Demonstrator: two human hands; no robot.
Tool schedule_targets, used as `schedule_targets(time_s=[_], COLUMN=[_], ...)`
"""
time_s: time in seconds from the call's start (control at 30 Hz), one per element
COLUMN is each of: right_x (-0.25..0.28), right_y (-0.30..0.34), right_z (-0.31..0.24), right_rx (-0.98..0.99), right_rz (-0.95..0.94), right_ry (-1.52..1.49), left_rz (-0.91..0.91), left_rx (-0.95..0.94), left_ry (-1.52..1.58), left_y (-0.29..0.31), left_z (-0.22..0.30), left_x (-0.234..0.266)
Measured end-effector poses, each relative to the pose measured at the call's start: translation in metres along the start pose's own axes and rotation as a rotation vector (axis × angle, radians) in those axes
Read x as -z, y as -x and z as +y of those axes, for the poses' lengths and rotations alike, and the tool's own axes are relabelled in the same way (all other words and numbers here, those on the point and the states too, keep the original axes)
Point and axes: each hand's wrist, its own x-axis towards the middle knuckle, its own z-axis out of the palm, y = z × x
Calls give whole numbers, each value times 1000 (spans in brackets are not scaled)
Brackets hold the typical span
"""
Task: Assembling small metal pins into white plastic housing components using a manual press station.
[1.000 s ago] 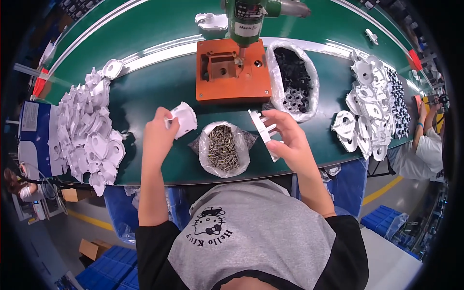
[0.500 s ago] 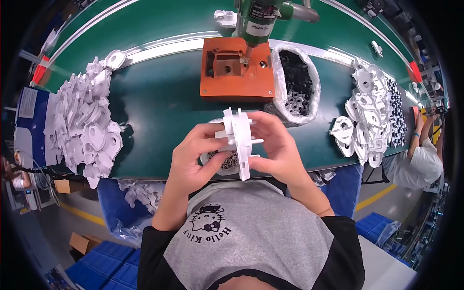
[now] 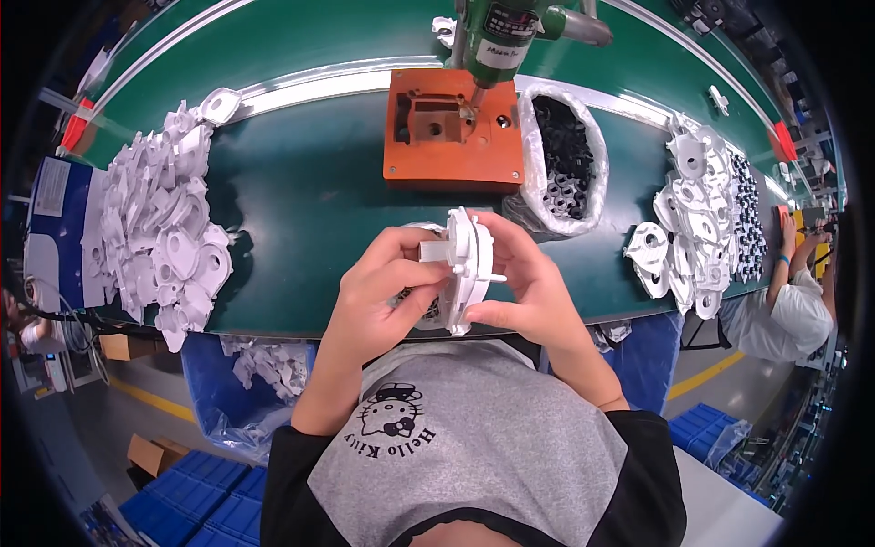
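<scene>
Between my two hands a white plastic housing part (image 3: 468, 264) is held on edge above the front of the bench. My right hand (image 3: 529, 283) grips its right side, thumb low and fingers behind it. The fingers of my left hand (image 3: 387, 283) close on its left side, near a tab that juts out. Below the part, a container of small metal pins (image 3: 427, 314) is mostly hidden by my left hand. Farther back stands an orange fixture block (image 3: 453, 164) with a recessed pocket, under a green press (image 3: 499, 46).
A bag-lined bin of black parts (image 3: 563, 150) stands right of the fixture. White housings are heaped on the left (image 3: 164, 219) and on the right (image 3: 697, 205), beside rows of small black pieces (image 3: 749, 219). A blue bin (image 3: 214, 383) hangs below the bench edge. Another person (image 3: 779, 305) works far right.
The white housing has turned between my hands, so more of its rounded face shows. Both hands have shifted slightly to the right with it.
</scene>
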Motion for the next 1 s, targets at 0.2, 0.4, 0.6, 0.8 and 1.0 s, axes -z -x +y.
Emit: schedule_targets(time_s=[0.2, 0.4, 0.6, 0.8, 1.0], right_x=[4, -3, 9, 4, 68], right_y=[-3, -1, -8, -4, -4], right_z=[-2, -1, -7, 1, 7], right_rx=[-20, -72, 53, 199, 80], right_rz=[-69, -83, 142, 6, 263], right_ry=[46, 34, -10, 104, 160], left_rz=[-35, -24, -4, 138, 13], left_rx=[65, 100, 201, 154, -5], left_ry=[65, 249, 208, -68, -120], left_y=[6, 6, 11, 9, -15], left_z=[2, 2, 6, -7, -18], left_x=[-6, -11, -18, -36, -7])
